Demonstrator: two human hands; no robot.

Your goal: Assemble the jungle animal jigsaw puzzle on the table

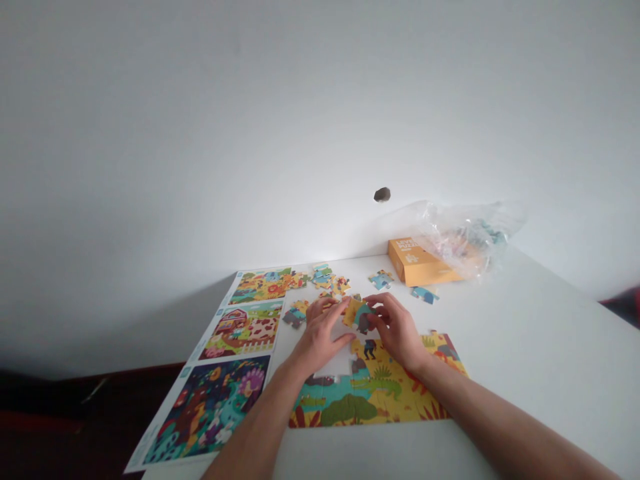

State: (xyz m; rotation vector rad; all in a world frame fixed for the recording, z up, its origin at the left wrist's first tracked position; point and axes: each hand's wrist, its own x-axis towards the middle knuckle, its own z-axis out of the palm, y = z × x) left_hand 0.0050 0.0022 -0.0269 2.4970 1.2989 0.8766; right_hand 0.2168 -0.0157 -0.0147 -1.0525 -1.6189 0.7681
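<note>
My right hand (397, 330) pinches a puzzle piece (356, 315), yellow with blue and grey, held just above the far edge of a partly assembled jigsaw puzzle (350, 403). The puzzle shows a green crocodile, bushes and water. My left hand (320, 333) is open on the other side, thumb and forefinger spread apart. Its forefinger tip reaches the piece's left edge; I cannot tell whether it touches. Beyond my hands lie loose puzzle pieces (323, 275), some overlapping. Part of the puzzle's far right is hidden behind my right hand and forearm.
A picture sheet (274, 363) with three printed scenes lies along the table's left side. At the back right, a clear plastic bag (470, 247) rests over an orange puzzle box (425, 270). Single pieces (381, 280) lie near the box. A white wall (300, 133) with a hole stands behind.
</note>
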